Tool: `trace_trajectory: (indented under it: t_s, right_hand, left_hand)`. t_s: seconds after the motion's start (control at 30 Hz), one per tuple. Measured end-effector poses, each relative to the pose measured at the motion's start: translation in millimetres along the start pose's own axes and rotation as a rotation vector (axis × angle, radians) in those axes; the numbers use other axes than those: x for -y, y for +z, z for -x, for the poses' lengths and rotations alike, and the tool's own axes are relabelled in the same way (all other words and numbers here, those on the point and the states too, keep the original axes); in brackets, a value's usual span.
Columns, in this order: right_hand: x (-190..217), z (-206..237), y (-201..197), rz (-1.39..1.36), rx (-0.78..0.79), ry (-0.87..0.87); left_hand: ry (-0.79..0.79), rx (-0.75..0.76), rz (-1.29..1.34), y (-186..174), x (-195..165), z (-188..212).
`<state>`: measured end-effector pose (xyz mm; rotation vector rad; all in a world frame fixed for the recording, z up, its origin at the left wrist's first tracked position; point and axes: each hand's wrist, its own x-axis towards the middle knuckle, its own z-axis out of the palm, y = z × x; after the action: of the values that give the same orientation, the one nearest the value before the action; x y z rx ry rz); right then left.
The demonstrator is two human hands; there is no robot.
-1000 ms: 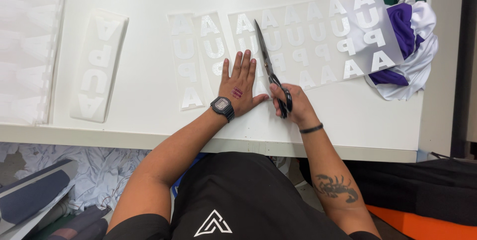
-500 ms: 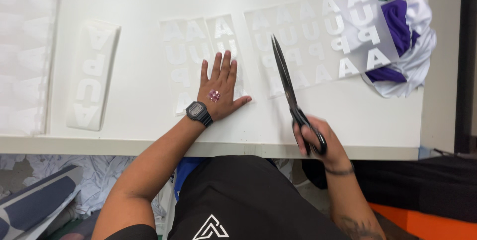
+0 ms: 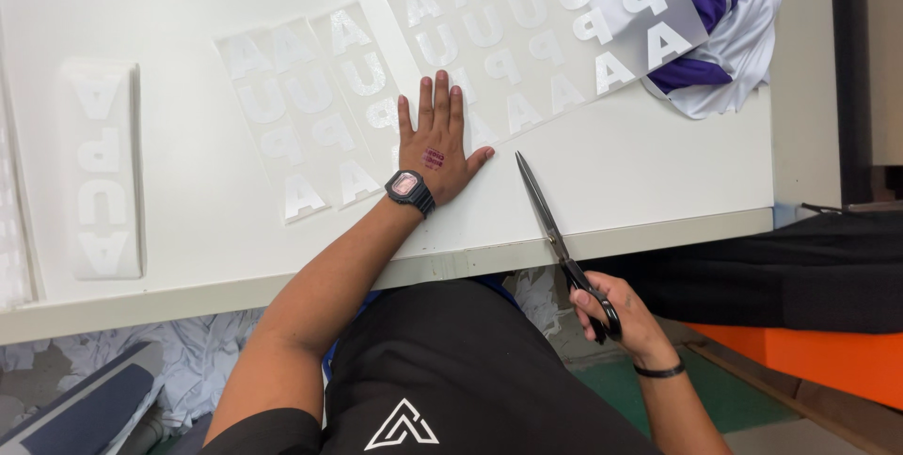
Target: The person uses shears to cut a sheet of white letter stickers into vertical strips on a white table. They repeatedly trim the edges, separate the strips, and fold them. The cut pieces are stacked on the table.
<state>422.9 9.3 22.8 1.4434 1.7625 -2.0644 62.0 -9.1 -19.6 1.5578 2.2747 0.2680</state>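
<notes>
My left hand [image 3: 437, 143] lies flat, fingers together, on the white table [image 3: 188, 257], pressing on the edge of clear sheets printed with white letters. One cut sheet [image 3: 310, 116] lies just left of the hand, a larger sheet [image 3: 536, 31] just right of it. A black wristwatch [image 3: 409, 190] is on that wrist. My right hand [image 3: 616, 319] grips long black scissors [image 3: 550, 220] by the handles, off the table's front edge. The closed blades point up over the table edge toward the larger sheet.
A narrow strip of letter sheet [image 3: 102, 168] lies at the far left. A purple and white garment [image 3: 729, 13] is bunched at the table's back right. Crumpled pale fabric [image 3: 198, 361] lies under the table, with an orange and black surface [image 3: 818, 351] at the right.
My right hand has pulled the scissors back from the sheets, down past the table's front edge. The left hand stays flat on the sheets. The view has shifted.
</notes>
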Motion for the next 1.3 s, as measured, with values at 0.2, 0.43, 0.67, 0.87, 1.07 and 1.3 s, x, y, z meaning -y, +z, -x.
trace_trajectory:
  t_s: [0.2, 0.43, 0.67, 0.87, 1.07, 1.3]
  right_hand:
    - [28, -28, 4, 0.004, 0.013, 0.002]
    - [34, -39, 4, 0.002, 0.036, -0.003]
    - [31, -40, 1, 0.02, 0.042, -0.005]
    - [34, -37, 3, 0.021, 0.041, 0.0]
    - [41, -44, 11, 0.018, 0.021, -0.002]
    - [62, -68, 22, 0.016, -0.003, -0.015]
  left_hand:
    - [-0.003, -0.012, -0.015, -1, 3, -1]
    - [-0.022, 0.009, -0.014, -1, 4, 1]
    - [-0.017, -0.003, 0.029, -2, 4, 1]
    - [-0.061, -0.1, 0.059, 9, -8, -6]
    - [-0.051, -0.106, 0.023, 19, -9, -8]
    - [-0.032, -0.115, 0.038, 16, -8, -7]
